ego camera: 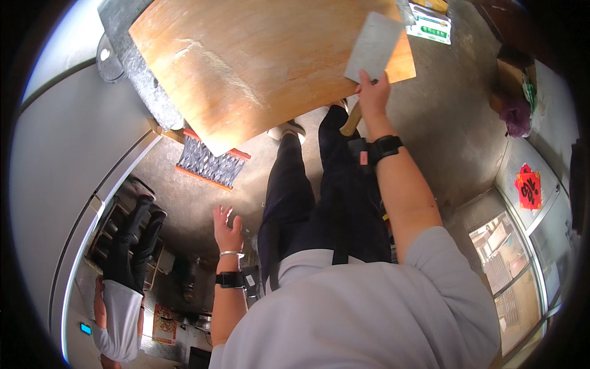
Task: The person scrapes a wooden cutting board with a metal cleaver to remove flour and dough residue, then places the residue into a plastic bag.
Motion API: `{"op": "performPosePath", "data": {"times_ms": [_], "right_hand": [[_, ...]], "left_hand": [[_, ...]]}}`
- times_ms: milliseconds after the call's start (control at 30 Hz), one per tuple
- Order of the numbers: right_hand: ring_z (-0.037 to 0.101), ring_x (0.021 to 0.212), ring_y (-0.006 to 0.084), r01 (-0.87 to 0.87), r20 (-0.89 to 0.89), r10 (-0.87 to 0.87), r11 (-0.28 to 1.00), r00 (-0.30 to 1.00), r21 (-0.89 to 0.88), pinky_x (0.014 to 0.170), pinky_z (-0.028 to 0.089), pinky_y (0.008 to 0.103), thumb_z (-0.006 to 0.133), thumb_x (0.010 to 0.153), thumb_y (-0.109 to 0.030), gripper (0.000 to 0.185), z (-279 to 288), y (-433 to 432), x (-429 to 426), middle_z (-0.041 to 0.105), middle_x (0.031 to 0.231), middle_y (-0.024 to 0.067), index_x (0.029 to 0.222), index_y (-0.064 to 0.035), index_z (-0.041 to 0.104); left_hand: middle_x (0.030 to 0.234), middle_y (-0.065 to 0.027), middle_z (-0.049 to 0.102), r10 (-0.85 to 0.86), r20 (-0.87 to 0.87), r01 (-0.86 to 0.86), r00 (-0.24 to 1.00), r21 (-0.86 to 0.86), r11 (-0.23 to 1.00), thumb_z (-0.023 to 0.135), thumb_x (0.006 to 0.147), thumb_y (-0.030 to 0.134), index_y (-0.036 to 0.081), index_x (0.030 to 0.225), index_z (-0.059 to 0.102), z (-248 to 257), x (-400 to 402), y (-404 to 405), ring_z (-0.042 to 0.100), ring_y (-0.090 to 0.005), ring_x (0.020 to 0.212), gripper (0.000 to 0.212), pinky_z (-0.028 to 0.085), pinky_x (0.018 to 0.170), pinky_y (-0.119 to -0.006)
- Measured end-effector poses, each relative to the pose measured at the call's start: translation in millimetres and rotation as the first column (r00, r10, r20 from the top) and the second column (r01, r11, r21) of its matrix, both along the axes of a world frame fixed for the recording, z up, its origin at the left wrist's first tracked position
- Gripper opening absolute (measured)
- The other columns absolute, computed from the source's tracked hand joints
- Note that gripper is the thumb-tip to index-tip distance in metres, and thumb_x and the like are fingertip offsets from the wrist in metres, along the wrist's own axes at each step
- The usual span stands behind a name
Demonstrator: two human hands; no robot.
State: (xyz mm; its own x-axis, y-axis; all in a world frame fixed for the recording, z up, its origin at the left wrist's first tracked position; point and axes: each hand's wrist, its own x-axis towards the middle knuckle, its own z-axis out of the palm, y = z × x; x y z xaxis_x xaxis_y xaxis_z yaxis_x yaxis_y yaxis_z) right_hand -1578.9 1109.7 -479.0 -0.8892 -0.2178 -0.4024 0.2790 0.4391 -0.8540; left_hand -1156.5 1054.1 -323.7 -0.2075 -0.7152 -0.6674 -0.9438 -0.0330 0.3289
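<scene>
My right hand (374,94) grips a cleaver (374,46) by its wooden handle. The broad metal blade points away from me, over the near right corner of a large wooden board (295,50). I cannot tell whether the blade touches the wood. A pale streak of what looks like flour (226,69) crosses the left part of the board. My left hand (228,230) hangs at my left side over the floor, fingers apart and holding nothing. Both wrists wear black straps, and a bangle circles the left one.
A low folding stool (212,166) with orange bars stands under the board's near left corner. A printed bag (428,27) lies right of the board. Farther right is a purple plastic bag (515,117). At left, past a grey panel (78,138), a person (120,313) is visible, possibly reflected.
</scene>
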Motion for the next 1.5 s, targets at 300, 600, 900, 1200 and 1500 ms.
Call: {"op": "performPosePath", "data": {"times_ms": [300,600,900,1200,1500], "right_hand": [[0.050,0.071,0.0418,-0.521,-0.102,0.544,0.832,0.833,0.191,0.063,0.041,0.0430,0.063,0.071,-0.019,0.027,17.0,-70.3,101.7,0.053,0.075,0.0241,0.078,0.0017,0.046],[0.045,0.042,0.0134,-0.093,-0.034,0.093,0.995,0.995,0.022,0.037,0.037,0.0258,0.059,0.079,-0.016,0.017,-7.9,-68.1,-11.1,0.051,0.061,0.0061,0.082,-0.0027,0.047],[0.051,0.071,0.0404,-0.663,-0.061,0.684,0.722,0.727,0.198,0.062,0.040,0.0440,0.061,0.072,-0.025,0.029,18.1,-95.6,108.1,0.051,0.073,0.0249,0.078,0.0003,0.048],[0.053,0.051,0.0205,-0.257,-0.022,0.261,0.960,0.965,0.111,0.043,0.040,0.0307,0.056,0.079,-0.015,0.018,-1.2,-98.7,-26.6,0.053,0.063,0.0114,0.083,-0.0004,0.046],[0.048,0.048,0.0230,-0.594,-0.136,0.612,0.790,0.779,0.151,0.045,0.039,0.0328,0.059,0.078,-0.022,0.026,-5.0,-123.3,75.2,0.051,0.060,0.0126,0.081,-0.0003,0.045]], "left_hand": [[0.128,-0.0198,0.037,0.038,-0.018,-0.037,0.999,0.015,0.999,0.059,0.073,0.013,0.005,0.105,0.055,-8.1,-3.8,20.5,0.029,-0.0346,0.123,0.033,0.025,0.099,-0.039],[0.129,-0.0202,0.035,0.137,-0.026,-0.137,0.990,0.021,0.990,0.059,0.075,0.012,0.006,0.106,0.055,-8.4,19.6,15.1,0.026,-0.0313,0.125,0.032,0.024,0.100,-0.035],[0.128,-0.0207,0.037,0.133,-0.058,-0.131,0.989,0.032,0.991,0.059,0.072,0.012,0.005,0.104,0.055,-16.9,10.9,14.5,0.028,-0.0348,0.123,0.033,0.025,0.099,-0.039],[0.128,-0.0214,0.036,0.234,-0.012,-0.233,0.972,0.057,0.971,0.059,0.072,0.013,0.005,0.104,0.056,-26.2,57.6,23.5,0.028,-0.0349,0.123,0.033,0.025,0.099,-0.038],[0.126,-0.0224,0.037,0.201,-0.086,-0.199,0.976,0.032,0.980,0.060,0.072,0.013,0.005,0.103,0.056,-22.5,47.9,6.7,0.029,-0.0355,0.122,0.033,0.026,0.098,-0.039]]}}
